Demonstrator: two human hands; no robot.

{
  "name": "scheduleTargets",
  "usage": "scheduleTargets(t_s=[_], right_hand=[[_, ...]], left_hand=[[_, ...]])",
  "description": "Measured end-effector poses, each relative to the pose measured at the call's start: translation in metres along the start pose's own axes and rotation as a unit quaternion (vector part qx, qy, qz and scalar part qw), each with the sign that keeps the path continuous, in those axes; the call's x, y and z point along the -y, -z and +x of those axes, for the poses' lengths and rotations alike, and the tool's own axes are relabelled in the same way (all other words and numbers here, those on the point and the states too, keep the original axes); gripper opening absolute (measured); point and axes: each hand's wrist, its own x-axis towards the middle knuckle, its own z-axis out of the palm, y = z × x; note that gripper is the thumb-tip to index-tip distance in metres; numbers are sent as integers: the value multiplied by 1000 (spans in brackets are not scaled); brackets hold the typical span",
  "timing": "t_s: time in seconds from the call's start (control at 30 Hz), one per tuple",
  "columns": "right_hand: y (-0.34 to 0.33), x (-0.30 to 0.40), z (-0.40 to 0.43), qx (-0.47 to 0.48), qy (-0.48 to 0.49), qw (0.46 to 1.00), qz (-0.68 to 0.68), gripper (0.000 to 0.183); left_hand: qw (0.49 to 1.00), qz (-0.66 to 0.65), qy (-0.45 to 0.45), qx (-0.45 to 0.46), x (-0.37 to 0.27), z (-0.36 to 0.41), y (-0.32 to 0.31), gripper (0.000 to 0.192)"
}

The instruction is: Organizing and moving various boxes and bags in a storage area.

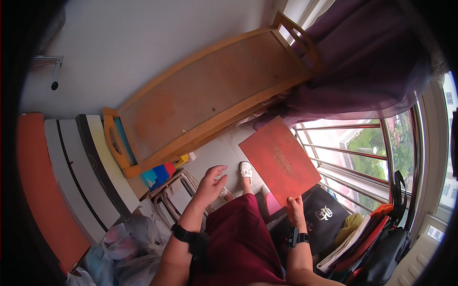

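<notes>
My right hand (295, 210) grips the lower corner of a flat red box or folder (281, 161) with gold writing on its face. That red piece is held up in front of the barred window, its face towards me. My left hand (212, 184) is raised to the left of it, fingers apart and slightly curled, holding nothing. A black strap with a dark device is on each forearm or wrist. Below the hands are my dark red garment (239, 239) and a white shoe (245, 169) on the tiled floor.
A wooden-framed rack (214, 96) crosses ahead, beside a purple curtain (357, 71). Large boxes (89, 171), plastic bags (136, 243) and folded metal-framed chairs (179, 196) stand left. A black bag (323, 218) and several other bags crowd the right, below the metal window bars (350, 152).
</notes>
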Motion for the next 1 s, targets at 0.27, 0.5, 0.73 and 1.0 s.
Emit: scheduleTargets(t_s=[0.27,0.5,0.73,1.0], right_hand=[[-50,61,-76,86,35,995,-48,59],[-144,116,-40,240,-40,961,-130,56],[-270,170,37,338,-67,886,-309,54],[-346,190,44,298,-49,870,-390,54]], left_hand=[[992,-41,-87,-84,-54,-5,33,36],[963,-87,-74,-243,-81,-33,108,39],[919,-235,4,-316,-84,-45,158,39],[904,-263,-4,-336,-69,-47,164,28]])
